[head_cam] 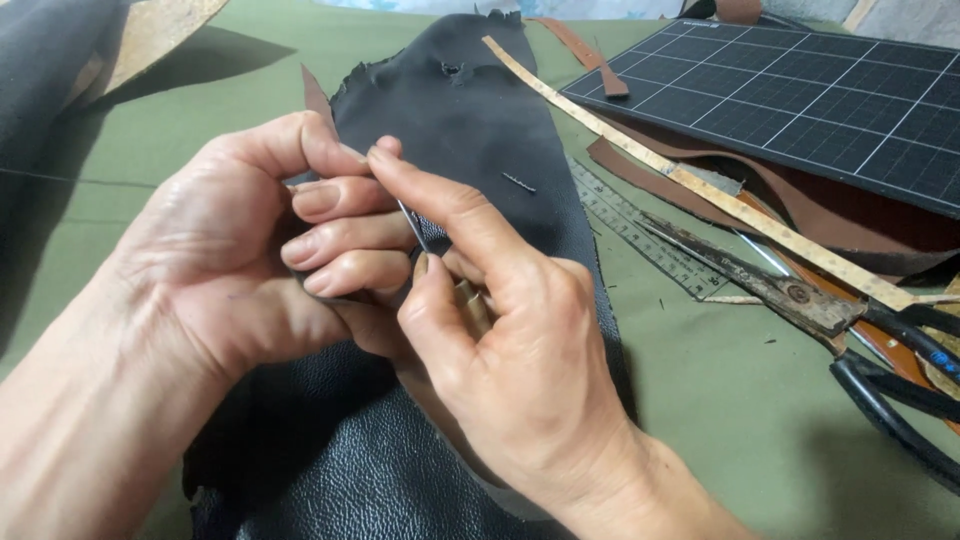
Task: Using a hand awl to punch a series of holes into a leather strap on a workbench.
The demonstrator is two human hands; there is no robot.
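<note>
At frame centre, the left hand (250, 260) pinches the edge of a black leather piece (470, 150) while the right hand (510, 340) presses a thin metal tool (412, 225) against it. Scissors (800, 295), a ruler (640, 225) and a cutting mat (800, 100) lie at right.

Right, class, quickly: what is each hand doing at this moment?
Left hand: closed, pinching a small dark leather piece.
Right hand: closed, gripping a thin metal tool.

I see a green cloth (730, 400) covering the table, a dark gridded mat (800, 100) at top right, even light and soft shadows.
</note>
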